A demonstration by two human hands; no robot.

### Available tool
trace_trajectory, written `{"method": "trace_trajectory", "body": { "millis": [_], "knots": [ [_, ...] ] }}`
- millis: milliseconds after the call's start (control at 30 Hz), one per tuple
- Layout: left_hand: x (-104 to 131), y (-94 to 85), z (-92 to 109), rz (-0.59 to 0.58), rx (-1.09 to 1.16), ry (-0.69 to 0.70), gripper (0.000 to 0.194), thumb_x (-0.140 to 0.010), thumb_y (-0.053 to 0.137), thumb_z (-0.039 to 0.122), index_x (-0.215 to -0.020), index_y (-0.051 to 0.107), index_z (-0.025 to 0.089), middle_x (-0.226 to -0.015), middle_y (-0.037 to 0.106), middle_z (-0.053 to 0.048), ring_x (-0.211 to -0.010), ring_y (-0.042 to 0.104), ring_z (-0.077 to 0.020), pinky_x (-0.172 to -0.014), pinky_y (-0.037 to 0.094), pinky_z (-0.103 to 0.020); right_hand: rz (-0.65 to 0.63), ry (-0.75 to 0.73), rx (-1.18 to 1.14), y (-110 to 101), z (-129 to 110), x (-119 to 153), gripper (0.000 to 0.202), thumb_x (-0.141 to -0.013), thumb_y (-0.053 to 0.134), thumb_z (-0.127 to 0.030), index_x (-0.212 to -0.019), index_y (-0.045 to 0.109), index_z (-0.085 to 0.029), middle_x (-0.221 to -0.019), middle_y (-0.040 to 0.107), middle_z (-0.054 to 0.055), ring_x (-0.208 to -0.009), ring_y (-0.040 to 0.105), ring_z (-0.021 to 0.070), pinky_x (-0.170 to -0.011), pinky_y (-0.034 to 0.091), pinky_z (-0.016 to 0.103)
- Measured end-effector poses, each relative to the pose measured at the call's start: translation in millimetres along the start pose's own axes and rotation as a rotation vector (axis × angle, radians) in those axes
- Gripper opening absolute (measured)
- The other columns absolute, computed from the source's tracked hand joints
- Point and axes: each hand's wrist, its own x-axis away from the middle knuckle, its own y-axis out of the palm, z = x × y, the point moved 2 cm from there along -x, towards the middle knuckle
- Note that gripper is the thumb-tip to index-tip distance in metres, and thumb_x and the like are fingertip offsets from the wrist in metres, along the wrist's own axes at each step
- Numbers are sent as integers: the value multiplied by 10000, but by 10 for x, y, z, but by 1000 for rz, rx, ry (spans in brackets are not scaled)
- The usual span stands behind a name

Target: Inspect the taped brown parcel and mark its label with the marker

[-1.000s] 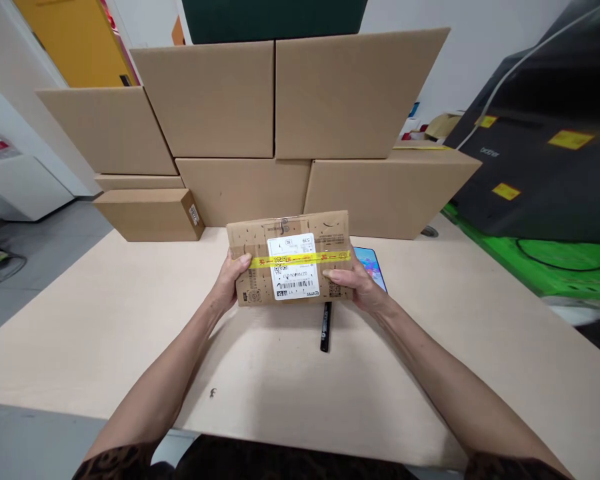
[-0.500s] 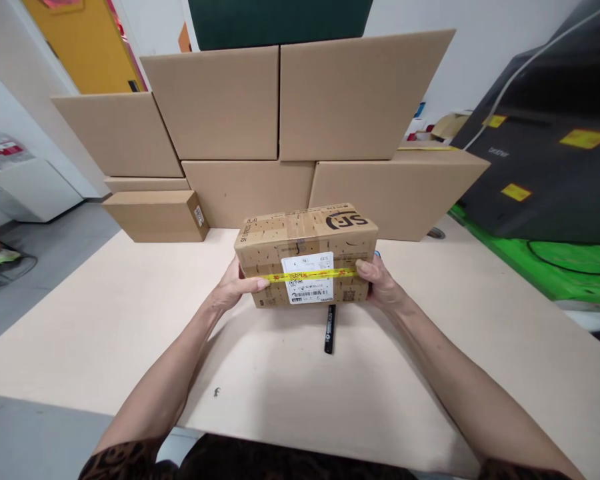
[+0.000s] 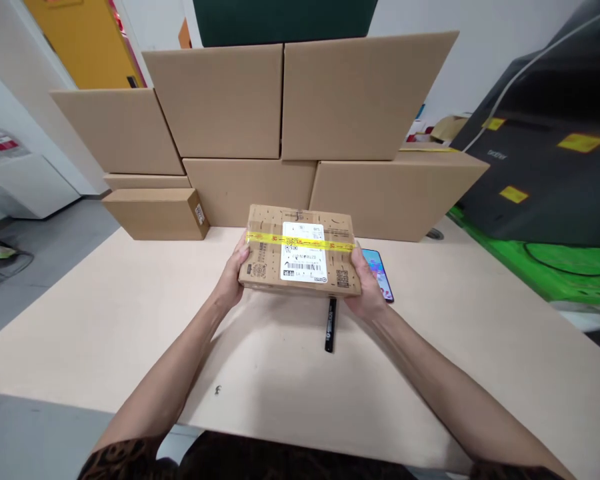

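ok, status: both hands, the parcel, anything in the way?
Left hand and right hand gripping taped parcel by its ends, label in view. Parcel hides part of black marker; phone close beside right hand.

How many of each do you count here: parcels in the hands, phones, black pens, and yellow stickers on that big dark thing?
Parcel, held between the left hand and right hand: 1
Phone: 1
Black pen: 1
Yellow stickers on the big dark thing: 3
Total: 6
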Motion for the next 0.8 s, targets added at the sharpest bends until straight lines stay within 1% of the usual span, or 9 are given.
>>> {"method": "trace_trajectory", "body": {
  "millis": [100,167,233,333,400,467,600,700,800],
  "knots": [
    [-33,-25,1,-44,55,-128,680,-845,733,756,-1288,749,240,-1274,830,-110,-1327,728,-401,-1055,643,-539,31,-267,122,11,-78,61,799,-923,489,-892,-1578,532,-436,-1620,625,24,-1608,461,322,-1273,440,549],
    [-42,-43,-35,-110,82,-237,708,-857,686,819,-1272,761,250,-1250,839,-115,-1314,736,-408,-1041,645,-563,19,-457,252,-10,-172,81,778,-941,454,-899,-1579,549,-464,-1715,519,-21,-1711,257,323,-1368,275,556],
    [-42,-44,-79,-191,102,-321,752,-842,686,850,-1283,763,246,-1249,838,-130,-1317,731,-426,-1025,647,-591,-42,-617,385,-27,-289,90,763,-953,407,-911,-1548,603,-475,-1735,490,-52,-1735,169,337,-1405,150,548],
    [-31,-31,-134,-248,122,-372,806,-828,680,878,-1290,764,223,-1236,837,-155,-1314,726,-446,-995,650,-626,-172,-769,521,2,-478,110,694,-940,539,-868,-1500,661,-476,-1651,588,-36,-1668,337,388,-1403,125,589],
    [-22,-35,-158,-218,121,-358,818,-849,626,904,-1286,767,227,-1243,833,-154,-1322,718,-443,-995,648,-634,-178,-796,553,52,-578,132,595,-889,759,-708,-1421,726,-443,-1545,676,-6,-1569,481,409,-1387,170,632],
    [-12,-63,-162,-117,84,-275,825,-874,554,931,-1308,755,259,-1309,810,-140,-1363,693,-428,-1018,643,-633,-88,-708,499,96,-624,144,448,-883,813,-539,-1307,785,-397,-1454,728,14,-1495,556,396,-1353,271,636],
    [63,-80,-94,100,-70,17,844,-906,431,964,-1457,659,366,-1620,608,-92,-1566,520,-355,-1112,614,-566,69,-264,240,98,-543,84,354,-893,764,-452,-1231,784,-348,-1302,770,35,-1182,729,316,-1045,598,512],
    [172,21,-38,44,-103,128,944,-865,408,1009,-1584,538,411,-1768,421,-62,-1665,368,-350,-1166,585,-519,154,-64,105,9,-492,-12,322,-848,760,-409,-1153,792,-311,-1267,786,34,-1064,747,270,-870,637,400],
    [263,109,-32,-121,-145,178,1163,-741,535,1049,-1696,380,403,-1824,297,-102,-1693,274,-423,-1250,499,-568,225,17,21,-100,-535,-85,247,-825,759,-392,-1041,820,-287,-1254,806,31,-1152,734,274,-914,632,376]
  ]
}}
